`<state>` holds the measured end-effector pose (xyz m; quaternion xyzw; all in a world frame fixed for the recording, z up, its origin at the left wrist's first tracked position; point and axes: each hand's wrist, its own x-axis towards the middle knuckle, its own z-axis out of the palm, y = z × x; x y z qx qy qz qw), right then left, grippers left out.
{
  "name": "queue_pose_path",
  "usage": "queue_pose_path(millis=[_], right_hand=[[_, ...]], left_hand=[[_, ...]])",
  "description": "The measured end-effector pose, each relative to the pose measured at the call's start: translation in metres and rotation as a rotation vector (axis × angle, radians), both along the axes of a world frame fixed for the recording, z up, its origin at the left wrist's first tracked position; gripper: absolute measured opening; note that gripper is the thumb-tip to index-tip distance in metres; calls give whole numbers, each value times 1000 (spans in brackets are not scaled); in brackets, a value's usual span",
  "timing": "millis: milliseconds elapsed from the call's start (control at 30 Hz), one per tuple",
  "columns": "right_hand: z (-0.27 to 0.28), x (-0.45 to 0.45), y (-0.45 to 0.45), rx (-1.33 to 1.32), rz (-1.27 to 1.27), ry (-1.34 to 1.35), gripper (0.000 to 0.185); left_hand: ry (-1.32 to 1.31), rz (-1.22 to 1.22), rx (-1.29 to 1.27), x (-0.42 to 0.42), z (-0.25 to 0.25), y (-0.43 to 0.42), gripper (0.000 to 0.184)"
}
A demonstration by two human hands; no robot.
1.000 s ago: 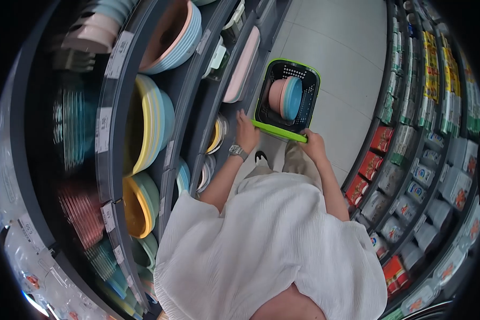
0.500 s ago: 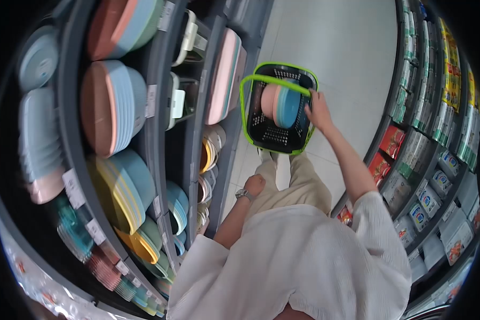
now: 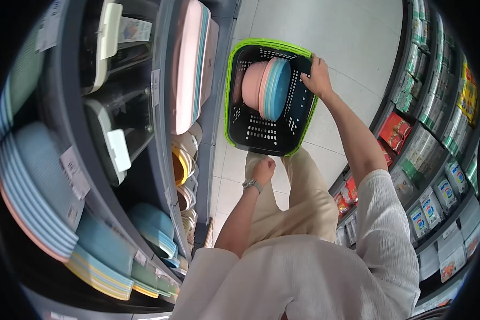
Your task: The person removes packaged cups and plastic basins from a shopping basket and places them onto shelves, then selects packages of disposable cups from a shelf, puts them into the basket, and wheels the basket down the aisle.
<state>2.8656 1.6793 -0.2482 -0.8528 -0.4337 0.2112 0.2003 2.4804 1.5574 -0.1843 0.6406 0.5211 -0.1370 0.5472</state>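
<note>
Basket [image 3: 300,104], one, black with green rim, upper centre of the frame. Inside I count one nested stack of bowls [image 3: 273,90], pink at its left, blue at its right; overlap keeps me from numbering the pieces. Two hands in view. Right hand [image 3: 318,79] grasps the rim at its upper right corner, fingers partly hidden. Left hand [image 3: 263,171], one watch [image 3: 252,184] at the wrist, is clenched below the basket, palm out of my sight. Two pale-lidded boxes [image 3: 118,149], upper left. Shelf bowls [image 3: 40,176], lower left, cut by dark border.
</note>
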Motion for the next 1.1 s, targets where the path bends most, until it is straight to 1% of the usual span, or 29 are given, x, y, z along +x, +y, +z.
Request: queue_pose_path(millis=[67,133,167,233,267,333,367,400,467,500,533,567,600,633,667,733,767,800,833,867,933,967,1000,1067,1100], right_hand=[[-21,-4,-4,2,13,-31,78],[-36,-4,-10,37,38,-75,78],[-43,-5,-14,24,33,-74,78],[-49,-12,-19,124,55,21,70],[-49,-19,-23,113,47,22,70],[-32,-46,-28,246,38,-37,58],[-17,-61,-28,263,16,5,50],[-13,-77,-33,261,-17,51,45],[-31,-118,-55,270,-146,196,29],[-36,-140,-64,125,-312,441,28],[-44,-160,-72,0,-438,552,32],[-64,-181,-82,-116,-552,595,36],[-69,-188,-83,-298,-714,867,36],[-103,-206,-91,-304,-955,1150,41],[-117,-214,-94,-270,-1137,1329,44],[-148,-226,-99,-257,-1284,1503,53],[-156,-228,-97,-248,-1303,1515,53],[-162,-225,-92,-221,-1455,1518,56],[-170,-227,-89,-195,-1613,1515,60],[-187,-231,-89,-188,-1642,1519,60],[-223,-241,-91,-140,-1842,1601,65],[-235,-249,-96,-61,-1824,1683,60],[-244,-256,-98,-54,-1845,1685,60],[-261,-267,-103,-67,-1888,1847,54],[-268,-271,-105,-82,-1904,1898,48]], left_hand=[[58,-48,20,0,-25,17,14],[60,-89,4,3,-45,40,13],[30,-97,36,4,-52,50,14],[1,-110,58,7,-67,70,15],[27,-133,66,10,-74,79,15],[53,-169,70,16,-87,98,15],[31,-166,103,21,-94,108,16],[8,-164,137,28,-101,119,18],[43,-215,278,50,-111,142,20],[44,-224,297,64,-117,154,22],[-12,-227,383,79,-124,164,26],[101,-310,355,92,-132,178,33],[145,-321,241,112,-134,195,42],[155,-353,262,129,-139,205,46],[173,-383,285,143,-143,215,50],[172,-454,336,174,-146,233,66],[86,-501,427,184,-158,240,74],[-8,-548,516,195,-170,245,82],[32,-634,499,213,-168,248,87],[72,-720,479,230,-166,249,92],[269,-734,378,251,-192,248,98],[312,-787,397,257,-212,247,101],[356,-838,418,263,-225,245,104],[488,-886,423,266,-247,242,100],[534,-828,407,272,-249,237,91]])
